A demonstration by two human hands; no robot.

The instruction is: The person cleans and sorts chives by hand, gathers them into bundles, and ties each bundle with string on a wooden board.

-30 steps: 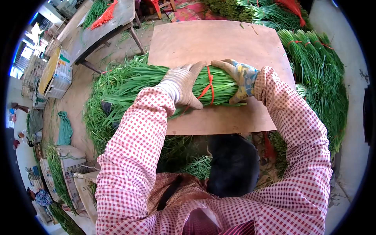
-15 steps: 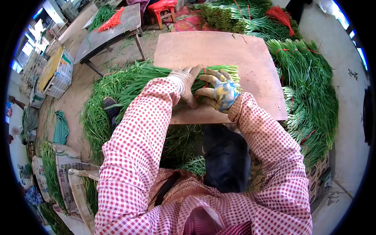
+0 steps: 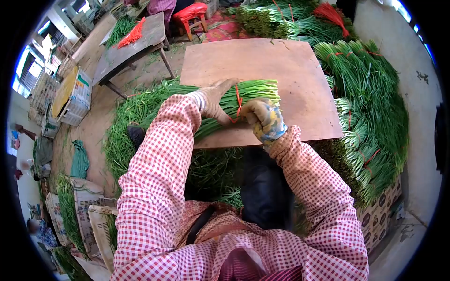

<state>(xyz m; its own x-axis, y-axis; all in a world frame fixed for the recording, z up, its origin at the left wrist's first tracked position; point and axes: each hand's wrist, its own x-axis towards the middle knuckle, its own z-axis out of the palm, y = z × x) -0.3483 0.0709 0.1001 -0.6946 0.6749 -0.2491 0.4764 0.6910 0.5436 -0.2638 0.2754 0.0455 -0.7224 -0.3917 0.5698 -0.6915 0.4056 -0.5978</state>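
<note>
A bundle of green chives lies across the wooden board, pale cut ends to the right and leaves trailing off the left side. Around the bundle runs a red tie. My left hand, in a tan work glove, is wrapped over the bundle just left of the tie. At the near side of the bundle my right hand, in a blue-and-yellow stained glove, is closed with its fingertips at the tie. The pinched part of the tie is mostly hidden by the fingers.
Tied chives are stacked high along the right and behind the board. Loose leaves heap at its left. A dark table at the back left bears chives and red ties. A red stool stands behind.
My right hand has gone from spread fingers on the bundle to closed fingers at the tie, lower down. My left hand has shifted slightly left, and the red tie shows more plainly.
</note>
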